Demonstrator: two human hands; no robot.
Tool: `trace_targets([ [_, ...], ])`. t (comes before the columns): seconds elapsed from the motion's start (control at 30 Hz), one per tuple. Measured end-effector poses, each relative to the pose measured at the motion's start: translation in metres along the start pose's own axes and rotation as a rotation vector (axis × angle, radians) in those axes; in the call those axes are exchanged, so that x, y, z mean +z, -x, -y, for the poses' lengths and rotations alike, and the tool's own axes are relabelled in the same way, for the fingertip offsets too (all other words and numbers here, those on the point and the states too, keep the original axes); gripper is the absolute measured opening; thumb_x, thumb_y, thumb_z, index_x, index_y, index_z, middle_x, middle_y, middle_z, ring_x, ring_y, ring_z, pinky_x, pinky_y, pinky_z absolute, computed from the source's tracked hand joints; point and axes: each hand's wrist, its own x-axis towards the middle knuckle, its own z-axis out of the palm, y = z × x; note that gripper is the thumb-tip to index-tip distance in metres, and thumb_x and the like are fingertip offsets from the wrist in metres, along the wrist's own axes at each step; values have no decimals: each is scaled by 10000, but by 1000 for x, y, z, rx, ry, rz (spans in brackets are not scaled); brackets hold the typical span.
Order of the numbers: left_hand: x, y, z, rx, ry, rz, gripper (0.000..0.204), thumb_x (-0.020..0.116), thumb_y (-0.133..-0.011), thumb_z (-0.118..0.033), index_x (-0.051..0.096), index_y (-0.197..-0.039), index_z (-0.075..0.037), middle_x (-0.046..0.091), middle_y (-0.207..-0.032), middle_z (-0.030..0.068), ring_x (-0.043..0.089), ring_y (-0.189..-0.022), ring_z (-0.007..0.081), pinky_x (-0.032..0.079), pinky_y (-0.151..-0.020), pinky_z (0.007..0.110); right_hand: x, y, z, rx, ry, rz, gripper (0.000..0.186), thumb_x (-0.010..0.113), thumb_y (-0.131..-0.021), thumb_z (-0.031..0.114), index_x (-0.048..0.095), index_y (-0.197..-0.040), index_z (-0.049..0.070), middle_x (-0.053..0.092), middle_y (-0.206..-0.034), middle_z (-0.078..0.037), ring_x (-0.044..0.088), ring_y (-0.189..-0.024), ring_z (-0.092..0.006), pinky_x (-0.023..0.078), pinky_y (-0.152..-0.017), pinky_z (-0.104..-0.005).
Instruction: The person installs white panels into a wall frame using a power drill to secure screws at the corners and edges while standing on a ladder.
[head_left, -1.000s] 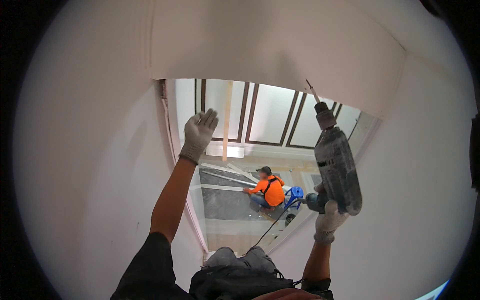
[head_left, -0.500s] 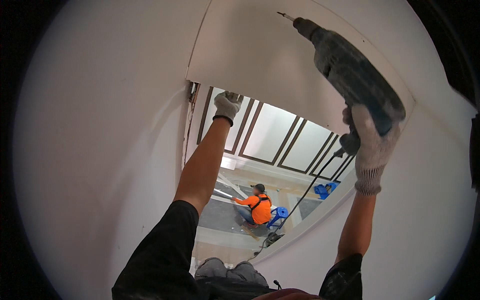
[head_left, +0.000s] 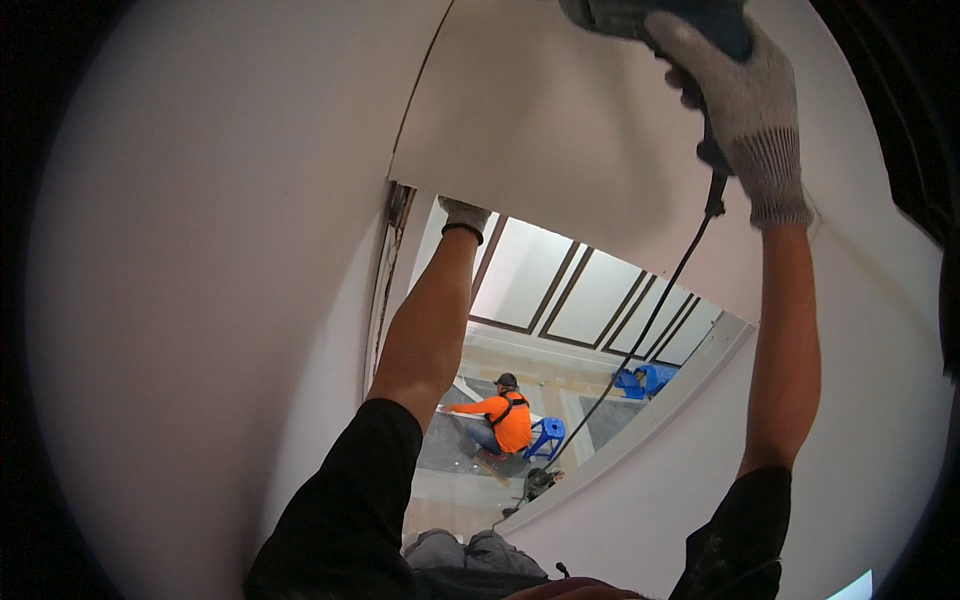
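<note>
In a white knitted glove, my right hand (head_left: 750, 105) is wrapped round the handle of a dark power drill (head_left: 625, 18), held high at the upper right. The drill's front end and bit run out of the top of the picture. From its handle a black cord (head_left: 655, 315) trails down to the left. My left hand (head_left: 464, 214), also gloved, reaches up to the lower edge of a white board (head_left: 530, 120). Its fingers are hidden by the board, so their grip does not show.
Below the opening, a person in an orange top (head_left: 510, 420) crouches on the floor next to a blue stool (head_left: 546, 436). Blue bags or sheeting (head_left: 645, 381) lie farther right. Plain white walls (head_left: 200, 250) flank me. A rough, exposed edge (head_left: 385, 270) runs down the opening's left side.
My right hand has raised the drill, taking its bit out of view. The left hand's fingers have gone behind the board's edge. The whole view has shifted slightly.
</note>
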Motion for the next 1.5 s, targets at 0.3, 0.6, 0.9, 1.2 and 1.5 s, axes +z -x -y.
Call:
trace_targets([
  [0.3, -11, -5, 1, 168, -643, 15, 280, 441, -1063, -302, 607, -1106, -81, 669, -1182, 118, 632, -1146, 271, 485, -1112, 510, 35, -68, 33, -225, 130, -67, 522, 779, -894, 434, 718, -1156, -13, 744, -908, -134, 707, -749, -201, 597, -691, -365],
  [0.6, -26, -7, 7, 240, -994, 29, 303, 436, -1070, -328, 592, -1155, -84, 649, -1227, 117, 618, -1177, 270, 483, -1118, 502, 52, -114, 18, -173, 212, 68, 475, 797, -869, 421, 719, -1136, 37, 743, -894, -113, 695, -722, -182, 587, -629, -355],
  [0.9, -30, -2, 7, 248, -1159, 53, 331, 430, -1076, -355, 577, -1203, -86, 628, -1272, 117, 604, -1208, 269, 481, -1124, 494, 51, -131, 16, -220, 221, 84, 524, 800, -863, 421, 709, -1183, 17, 749, -901, -112, 690, -718, -185, 588, -641, -349],
  [1.2, -38, -9, 12, 268, -1293, 69, 364, 425, -1082, -381, 561, -1252, -89, 608, -1317, 116, 590, -1239, 268, 479, -1129, 486, 68, -128, 5, -293, 129, 41, 568, 808, -862, 422, 676, -1232, 11, 737, -905, -101, 671, -714, -179, 575, -627, -348],
  [1.5, -44, -18, 18, 280, -1416, 77, 401, 420, -1088, -408, 546, -1301, -92, 588, -1363, 116, 576, -1270, 267, 477, -1135, 479, 67, -134, 0, -255, 213, 89, 562, 814, -859, 427, 672, -1218, 18, 710, -826, -74, 638, -656, -164, 554, -597, -344],
])
